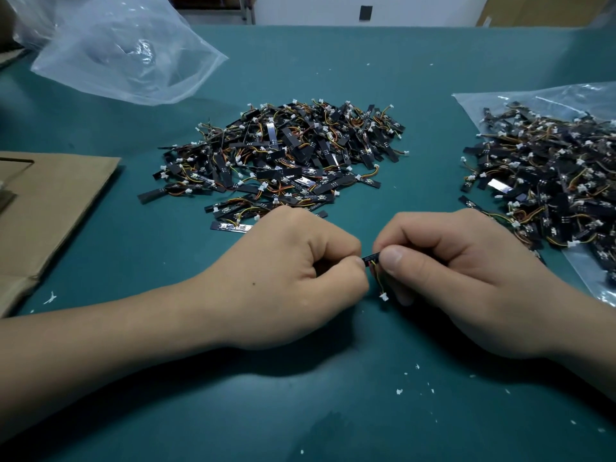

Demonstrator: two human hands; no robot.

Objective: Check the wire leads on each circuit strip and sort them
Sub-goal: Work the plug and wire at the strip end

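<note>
A dark teal table (300,61) fills the view, dotted with white flecks (398,391) on the near side of the fingers. Behind it run a pale wall (316,8) and a brown box (533,11). Far left of the fingers lies flat cardboard (56,201), and beyond that a crumpled clear bag (126,51).

The left hand (293,278) and right hand (466,281) meet low over the table, and their curled fingers (393,258) pinch one circuit strip (370,259) between them, each at one end. It is a short black strip (mostly hidden by the grip). Thin coloured wire leads (378,278) hang from it to a white connector (384,297) just below the right thumb.

Just beyond the fingers sits a heap of like strips (283,158). To their right a second heap (550,181) lies on a flat plastic bag (493,101).
</note>
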